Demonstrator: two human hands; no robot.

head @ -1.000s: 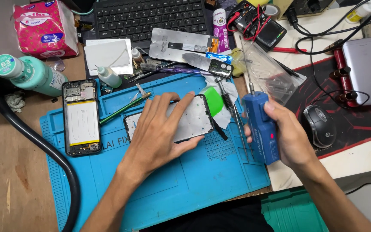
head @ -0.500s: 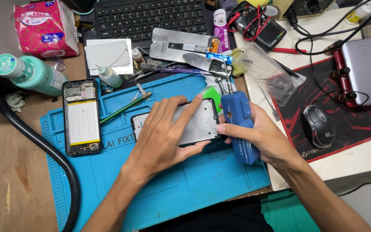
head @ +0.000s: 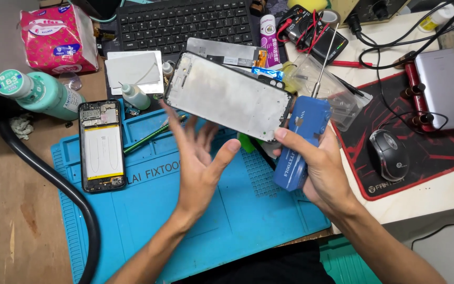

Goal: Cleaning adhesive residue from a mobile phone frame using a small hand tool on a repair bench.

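From the head camera, looking down at the desk, the right hand (head: 316, 168) held two things at once. Its fingers were wrapped around a blue electric screwdriver (head: 300, 142), whose thin metal tip pointed up and away from the person. The thumb and fingertips of the same hand also pinched the near corner of a grey phone frame (head: 227, 97), which was lifted off the desk and tilted, with its flat silver side facing up. The left hand (head: 200, 163) was open wide, palm turned toward the right hand, fingers spread and a bit blurry. It held nothing and sat just under the lifted frame, not touching it as far as I could tell. Below both hands lay a blue work mat (head: 148, 210). On the left part of the mat lay an opened phone (head: 101, 144) with its white battery showing. A green pair of tweezers (head: 148, 138) lay next to it on the mat. A small dropper bottle (head: 134, 95) stood near the top edge of the mat, and a bigger mint green bottle (head: 43, 94) lay on its side further left. A pink tissue pack (head: 59, 39) sat in the far left corner. A black keyboard (head: 185, 23) was at the top. To the right, a computer mouse (head: 389, 155) rested on a red and black pad (head: 437, 152).
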